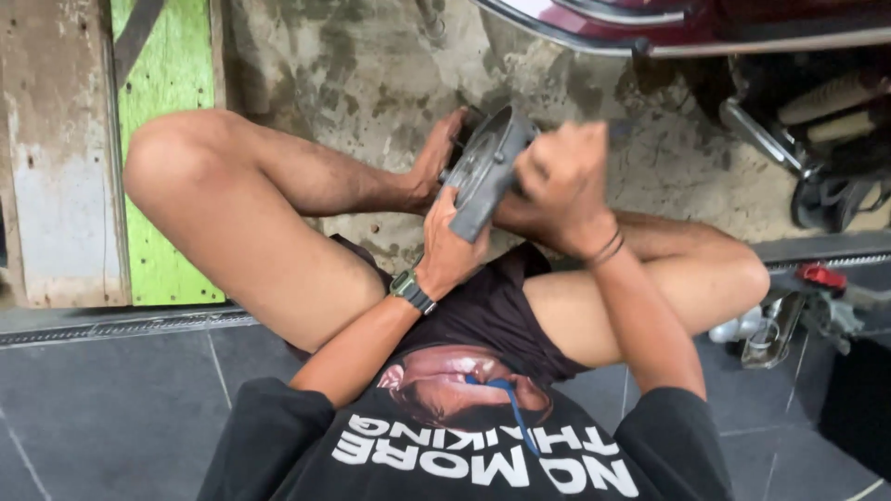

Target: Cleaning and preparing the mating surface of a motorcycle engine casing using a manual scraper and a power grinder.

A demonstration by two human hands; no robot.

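I sit on the floor with my bare legs folded. A grey cast-metal casing (487, 172) stands on edge between my feet. My left hand (450, 243), with a watch on its wrist, grips the casing's lower edge from below. One foot (434, 158) presses against the casing's left side. My right hand (561, 181), with dark bands at the wrist, is a closed fist over the right side of the casing and is slightly blurred. Nothing shows in that fist.
A maroon scooter body (696, 23) with chrome trim and exposed underparts (817, 111) stands at the top right. A green board (167, 139) and a worn plank (56, 148) lie left. A red-handled tool (821, 276) and a glass (766, 339) sit by my right knee.
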